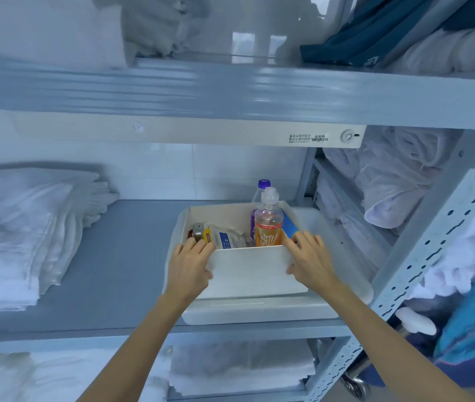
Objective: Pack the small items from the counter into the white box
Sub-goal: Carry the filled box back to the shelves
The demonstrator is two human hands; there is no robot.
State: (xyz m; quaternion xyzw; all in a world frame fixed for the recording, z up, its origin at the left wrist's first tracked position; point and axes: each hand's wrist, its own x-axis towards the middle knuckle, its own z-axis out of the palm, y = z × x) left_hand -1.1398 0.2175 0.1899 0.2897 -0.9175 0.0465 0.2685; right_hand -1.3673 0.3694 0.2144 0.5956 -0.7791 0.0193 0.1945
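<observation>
The white box (252,269) sits in a shallow white tray (259,313) on the grey middle shelf (120,268). My left hand (191,264) grips the box's near left corner, and my right hand (310,261) grips its near right corner. Inside the box an orange drink bottle (268,224) stands upright, with a purple-capped bottle (261,192) behind it. A blue flat item (290,224) leans at the right wall. A white sachet with blue print (226,237), a yellow small item (207,235) and a metal-topped red item (197,230) lie at the left.
Folded white towels (24,227) are stacked at the shelf's left. White linen bundles (390,181) fill the neighbouring rack on the right, behind a perforated upright (439,236). The upper shelf edge (230,91) hangs low overhead. More towels (239,369) lie on the shelf below.
</observation>
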